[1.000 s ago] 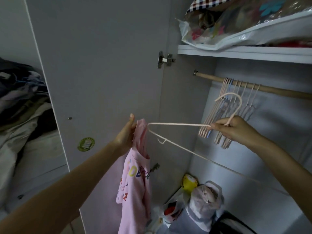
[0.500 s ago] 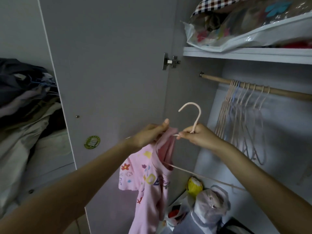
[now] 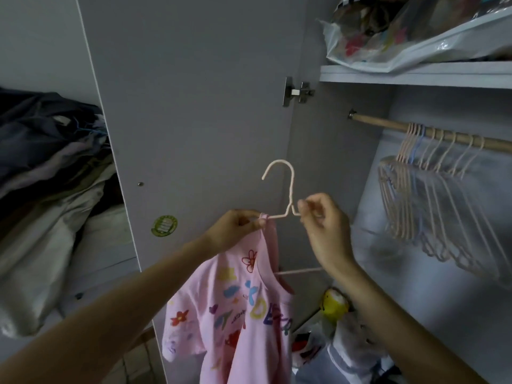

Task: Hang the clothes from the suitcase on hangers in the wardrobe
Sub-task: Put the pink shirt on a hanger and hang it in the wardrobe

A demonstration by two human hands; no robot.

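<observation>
A pink child's T-shirt with coloured flowers and letters hangs in front of the open wardrobe door. A thin cream wire hanger stands upright with its hook up; its left arm is inside the shirt's neck. My left hand pinches the shirt's neckline at the hanger's left arm. My right hand pinches the hanger's right arm just below the hook. The hanger's bottom bar shows to the right of the shirt.
A wooden rail inside the wardrobe carries several bare hangers. A shelf above holds a plastic bag of fabric. Bags lie on the wardrobe floor. Piled clothes lie at the left.
My right hand brought the hanger from the rail leftward to the shirt and turned it upright. Its left arm went into the neck, and my left hand shifted its pinch onto the neckline.
</observation>
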